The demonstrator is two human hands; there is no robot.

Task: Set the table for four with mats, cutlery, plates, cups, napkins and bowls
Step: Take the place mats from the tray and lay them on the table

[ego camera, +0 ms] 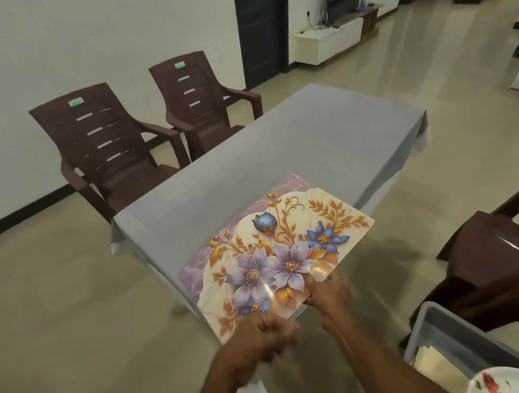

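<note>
A floral place mat (277,252), cream with purple and blue flowers, is held above the near corner of the table (294,147), which wears a grey-blue cloth. My left hand (263,340) grips the mat's near edge; it is blurred. My right hand (327,294) pinches the same edge a little to the right. The mat hangs partly over the table's near end. A purple marbled layer shows at its left and far edges; whether that is a second mat I cannot tell.
Two brown plastic chairs (109,148) stand along the table's far left side. Another brown chair (508,259) is at the right. A grey bin (452,339) at the bottom right holds napkins, with a white plate (508,383) beside it.
</note>
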